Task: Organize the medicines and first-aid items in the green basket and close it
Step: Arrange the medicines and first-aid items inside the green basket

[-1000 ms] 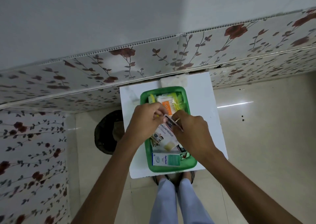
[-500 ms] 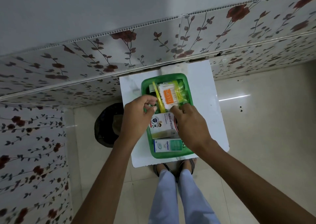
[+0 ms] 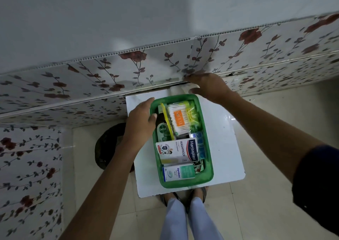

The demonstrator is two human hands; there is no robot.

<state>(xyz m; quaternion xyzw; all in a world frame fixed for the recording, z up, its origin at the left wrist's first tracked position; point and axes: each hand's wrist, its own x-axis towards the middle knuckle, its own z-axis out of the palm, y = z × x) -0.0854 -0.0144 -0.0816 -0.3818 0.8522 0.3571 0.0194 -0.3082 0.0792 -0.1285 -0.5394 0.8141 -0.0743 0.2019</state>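
Note:
The green basket (image 3: 208, 173) stands uncovered on a small white table (image 3: 223, 135). Inside lie a Dettol bottle (image 3: 162, 129), a pack of cotton buds (image 3: 178, 119), a Hansaplast box (image 3: 177, 151), a blue blister strip (image 3: 200, 144) and a small Optubez box (image 3: 178, 173). My left hand (image 3: 140, 122) rests against the basket's left rim, thumb at the bottle, holding nothing. My right hand (image 3: 207, 86) reaches past the basket's far edge, fingers spread on a white object (image 3: 176, 89) at the wall. That object is mostly hidden.
A flowered wall panel (image 3: 139, 69) runs right behind the table. A dark round bin (image 3: 108, 146) sits on the tiled floor left of the table. My legs and sandalled feet (image 3: 185, 199) stand at the table's near edge.
Both hands have left the basket's contents. The right hand moved up to the wall behind the basket; the left hand shifted to the basket's left rim. The items now lie uncovered.

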